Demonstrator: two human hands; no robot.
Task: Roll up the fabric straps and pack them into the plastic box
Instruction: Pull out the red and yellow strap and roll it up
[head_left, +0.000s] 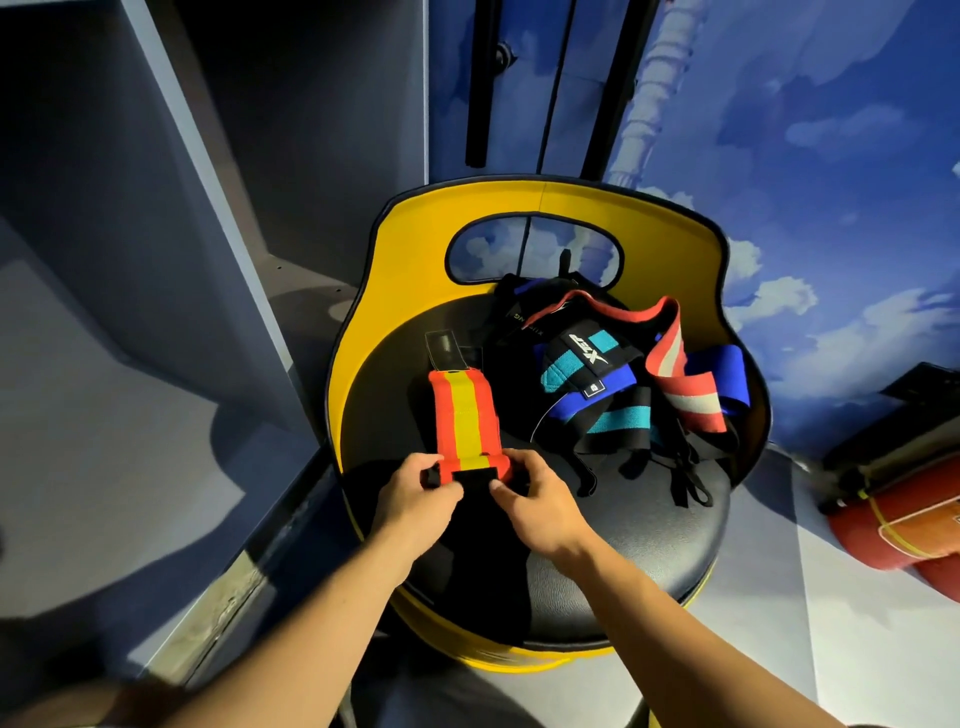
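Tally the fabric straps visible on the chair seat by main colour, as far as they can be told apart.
Orange and yellow strap, held at its near end by the left hand and right hand: 1
Red and white strap: 1
Blue straps: at least 1
Teal and black straps: at least 1
Total: at least 4; the tangled pile hides the exact count.

Both bare forearms reach forward, the left hand (415, 486) and right hand (530, 499) close together, fingers curled, thumbs pinching inward.
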